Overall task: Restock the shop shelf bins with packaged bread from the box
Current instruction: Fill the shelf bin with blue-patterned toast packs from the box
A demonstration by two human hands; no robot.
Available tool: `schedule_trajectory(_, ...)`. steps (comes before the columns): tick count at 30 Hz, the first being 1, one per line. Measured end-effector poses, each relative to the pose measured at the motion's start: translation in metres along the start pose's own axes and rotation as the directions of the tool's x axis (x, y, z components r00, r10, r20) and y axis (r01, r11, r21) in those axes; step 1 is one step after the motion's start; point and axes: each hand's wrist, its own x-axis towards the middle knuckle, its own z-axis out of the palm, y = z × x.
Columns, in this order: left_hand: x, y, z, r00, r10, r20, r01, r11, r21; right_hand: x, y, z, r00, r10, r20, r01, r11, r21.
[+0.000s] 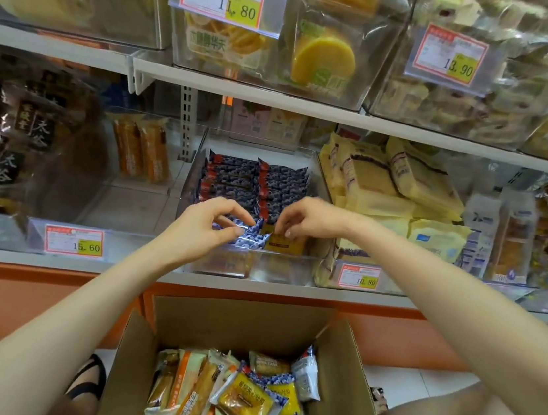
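Two packets at the bin (278, 270) front edge: our left hand (205, 223) pinches the blue packet (249, 236), right hand (309, 218) the yellow packet (284, 245).

Frame centre: your left hand (201, 222) pinches a blue packet (249, 236), your right hand (312, 219) a yellow packet (284, 244), in the clear bin (279, 268); cardboard box (241, 320) below.
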Motion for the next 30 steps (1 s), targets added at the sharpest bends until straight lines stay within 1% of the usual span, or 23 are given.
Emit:
schedule_trajectory(2,-0.007,0.003,0.007,0.999,0.008,0.041,-0.008,1.0,-0.001,-0.028,-0.006,-0.008,0.993,-0.055,-0.103,0.061,0.997,0.056)
schedule_trajectory(4,-0.016,0.004,0.017,0.995,0.009,0.1,-0.008,1.0,-0.012,-0.06,-0.011,-0.009,0.981,-0.1,-0.165,0.129,0.975,0.18)
schedule_trajectory(6,-0.024,0.002,0.032,0.987,0.012,0.158,-0.009,1.0,-0.022,-0.091,-0.012,0.0,0.976,-0.134,-0.17,0.181,0.936,0.303)
schedule_trajectory(8,-0.032,-0.006,0.055,0.978,-0.004,0.21,0.004,1.0,-0.002,-0.114,-0.004,0.022,0.983,-0.134,-0.123,0.168,0.929,0.329)
schedule_trajectory(11,-0.042,-0.027,0.098,0.949,-0.073,0.306,0.052,0.996,0.075,-0.13,0.021,0.066,0.996,-0.09,0.009,0.084,0.961,0.262)
schedule_trajectory(13,-0.045,-0.052,0.127,0.91,-0.153,0.385,0.098,0.982,0.158,-0.131,0.038,0.092,0.992,-0.064,0.112,0.047,0.988,0.15)
schedule_trajectory(15,-0.049,-0.081,0.157,0.867,-0.26,0.425,0.18,0.959,0.22,-0.129,0.052,0.111,0.98,-0.037,0.196,0.04,0.999,-0.008)
schedule_trajectory(17,-0.056,-0.107,0.185,0.827,-0.378,0.416,0.283,0.92,0.272,-0.126,0.062,0.124,0.974,-0.011,0.226,0.034,0.994,-0.101)
schedule_trajectory(20,-0.072,-0.14,0.223,0.742,-0.531,0.408,0.41,0.842,0.35,-0.127,0.074,0.134,0.966,0.01,0.257,0.024,0.991,-0.13)
schedule_trajectory(24,-0.088,-0.179,0.248,0.629,-0.711,0.315,0.524,0.687,0.504,-0.129,0.087,0.137,0.965,0.036,0.259,0.029,0.97,-0.243)
schedule_trajectory(25,-0.09,-0.188,0.251,0.607,-0.744,0.28,0.561,0.65,0.513,-0.128,0.088,0.136,0.967,0.037,0.253,0.029,0.967,-0.253)
schedule_trajectory(27,-0.093,-0.204,0.256,0.568,-0.786,0.244,0.649,0.61,0.455,-0.125,0.087,0.134,0.969,0.033,0.244,0.036,0.961,-0.273)
schedule_trajectory(30,-0.09,-0.22,0.263,0.528,-0.804,0.273,0.748,0.592,0.299,-0.12,0.086,0.131,0.977,0.008,0.213,0.053,0.96,-0.277)
